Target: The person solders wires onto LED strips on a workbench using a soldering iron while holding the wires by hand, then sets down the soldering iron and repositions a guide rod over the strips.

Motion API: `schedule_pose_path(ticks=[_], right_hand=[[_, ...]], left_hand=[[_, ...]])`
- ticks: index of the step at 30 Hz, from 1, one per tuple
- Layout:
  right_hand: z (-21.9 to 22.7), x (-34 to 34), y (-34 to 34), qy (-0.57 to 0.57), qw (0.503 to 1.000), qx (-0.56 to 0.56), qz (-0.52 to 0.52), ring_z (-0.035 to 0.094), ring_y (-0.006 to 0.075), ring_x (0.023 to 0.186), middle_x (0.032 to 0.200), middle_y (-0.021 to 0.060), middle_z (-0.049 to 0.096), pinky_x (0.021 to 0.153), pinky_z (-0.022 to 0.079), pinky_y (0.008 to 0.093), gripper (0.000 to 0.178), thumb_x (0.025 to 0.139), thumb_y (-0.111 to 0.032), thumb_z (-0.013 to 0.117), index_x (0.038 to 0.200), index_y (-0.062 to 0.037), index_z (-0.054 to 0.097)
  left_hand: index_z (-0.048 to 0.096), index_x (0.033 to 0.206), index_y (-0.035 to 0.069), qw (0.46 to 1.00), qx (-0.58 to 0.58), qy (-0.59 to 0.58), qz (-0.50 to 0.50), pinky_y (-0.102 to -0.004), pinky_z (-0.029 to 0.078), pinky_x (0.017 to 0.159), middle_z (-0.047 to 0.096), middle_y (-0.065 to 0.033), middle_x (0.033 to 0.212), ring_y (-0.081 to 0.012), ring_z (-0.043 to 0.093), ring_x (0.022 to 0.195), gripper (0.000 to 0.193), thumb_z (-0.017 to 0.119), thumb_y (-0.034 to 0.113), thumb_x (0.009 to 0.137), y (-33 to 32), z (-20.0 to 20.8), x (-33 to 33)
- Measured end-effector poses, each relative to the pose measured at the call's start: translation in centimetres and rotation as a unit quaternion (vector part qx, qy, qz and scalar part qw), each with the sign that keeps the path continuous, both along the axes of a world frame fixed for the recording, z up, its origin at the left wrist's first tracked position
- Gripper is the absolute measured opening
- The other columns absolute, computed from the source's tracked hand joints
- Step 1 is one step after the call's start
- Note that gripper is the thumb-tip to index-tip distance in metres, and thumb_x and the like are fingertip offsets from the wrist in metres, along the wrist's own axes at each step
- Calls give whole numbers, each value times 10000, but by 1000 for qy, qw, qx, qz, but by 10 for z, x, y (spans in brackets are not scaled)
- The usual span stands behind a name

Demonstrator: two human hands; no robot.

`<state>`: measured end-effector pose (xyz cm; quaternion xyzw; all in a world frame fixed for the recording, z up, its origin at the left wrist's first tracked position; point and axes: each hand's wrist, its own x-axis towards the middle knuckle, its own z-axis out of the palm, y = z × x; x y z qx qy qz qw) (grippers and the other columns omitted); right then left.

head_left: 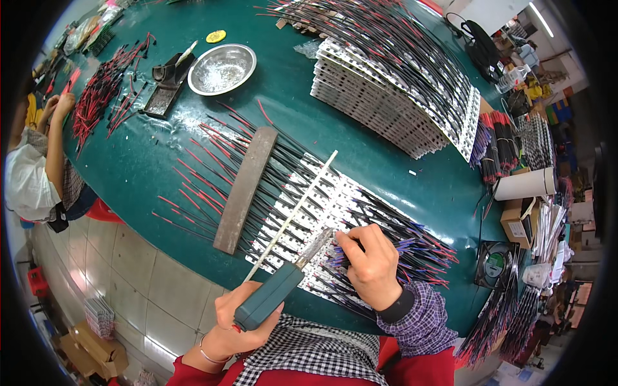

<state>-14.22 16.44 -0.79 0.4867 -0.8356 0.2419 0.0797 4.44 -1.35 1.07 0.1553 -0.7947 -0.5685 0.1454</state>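
Note:
My left hand [248, 315] is wrapped round the green handle of a soldering iron [273, 293]. The iron's metal tip points up and right, to the white circuit board panel [331, 206]. My right hand [373, 267] is closed in a pinch just right of the tip, over the board; what lies between its fingertips is too small to make out. Black wires [412, 248] with red and purple ends fan out from the board beneath this hand. A thin white strip [293, 215] lies across the panel, and a flat grey bar [246, 190] rests on the wires at its left.
At the back right stands a tall stack of wired panels [380, 96]. A metal bowl [222, 69] and a black iron stand [168, 85] sit at the back left, near loose red wires [103, 93]. A small fan [496, 265] is at the right. Another person [38, 164] sits far left.

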Motion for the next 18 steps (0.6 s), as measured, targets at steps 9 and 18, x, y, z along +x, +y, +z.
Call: schedule_pose_path(ticks=[9,18], right_hand=[[-4,1,1,28,999,24,13,605,238,841,936,79,608,650,463,350,291,756,-41,662,1038,14,708],[-6,2,-1,59,998,21,19,596,237,844,944,85,600,639,442,349,284,764,-67,658,1032,17,701]], left_hand=[[709,985,-56,999,12,-34,-15,-267,480,565,677,-89,775,-152,636,603,225,780,12,782,-1,1,1],[700,957,-50,999,5,-41,-26,-272,464,546,655,-83,746,-153,613,578,199,779,15,786,-5,3,-1]])
